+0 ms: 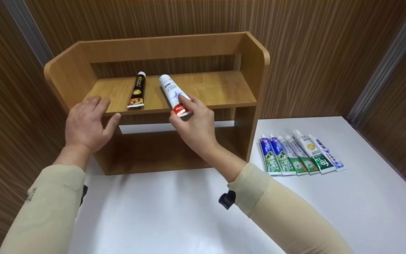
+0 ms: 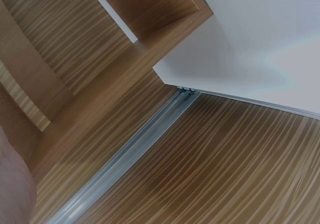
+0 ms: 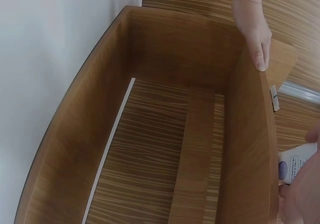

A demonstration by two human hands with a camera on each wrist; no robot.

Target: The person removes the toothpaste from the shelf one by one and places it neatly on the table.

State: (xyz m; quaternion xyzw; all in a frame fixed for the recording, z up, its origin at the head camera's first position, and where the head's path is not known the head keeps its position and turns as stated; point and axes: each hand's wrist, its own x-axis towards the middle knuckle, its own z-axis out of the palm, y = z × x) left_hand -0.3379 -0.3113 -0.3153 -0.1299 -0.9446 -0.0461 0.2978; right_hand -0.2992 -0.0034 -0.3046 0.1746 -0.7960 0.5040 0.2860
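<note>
My right hand (image 1: 200, 129) pinches a white and red toothpaste tube (image 1: 171, 91) by its flat lower end, thumb on one side and fingers on the other. The tube leans over the upper board of a wooden shelf (image 1: 220, 86), its white cap pointing to the back. To its left, a black toothpaste tube (image 1: 138, 91) lies on the same board, cap toward the back. My left hand (image 1: 85, 123) rests at the board's left front edge, fingers extended and thumb apart. In the right wrist view, the white tube (image 3: 295, 161) is partly hidden by the right hand.
Several toothpaste tubes (image 1: 294, 155), some blue and green, some white and green, lie side by side on the white table (image 1: 174, 211), right of the shelf. Below the upper board is a lower compartment (image 1: 160, 150). Wood-patterned walls (image 1: 305, 63) stand behind and at both sides.
</note>
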